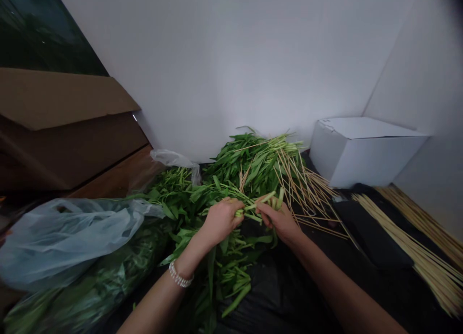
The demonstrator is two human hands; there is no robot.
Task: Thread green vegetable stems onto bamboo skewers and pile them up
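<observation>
From the head view, which is all I get out here, my left hand (223,219) is closed around a bunch of thin green stems and my right hand (281,222) has thicker pale ones pinched between thumb and fingers, cut ends poking up past the knuckles. The held stems (249,208) sit mid-frame, bridging the small gap between my hands, just in front of the leafy pile (246,153).

How I'd handle this bit: firm but not crushing, since those stems look hollow and juicy and would probably bruise or split under a hard squeeze. I'd hold close to where the fingers are working, let the left steady the bunch and the right do the fine stuff, and line up the ends so strays don't snag.

Texture-wise, the leaves are long, narrow and floppy, while the thin sticks (307,191) fanned beside the pile look dry, straight and stiff. The pale sticks (412,252) over on the right lie in a long, flatter bundle. There's a crinkly dark sheet (285,295) underneath, a filmy, cloudy bag (72,237) on the left, and a crisp-edged white box (379,158) against the wall (231,59).
</observation>
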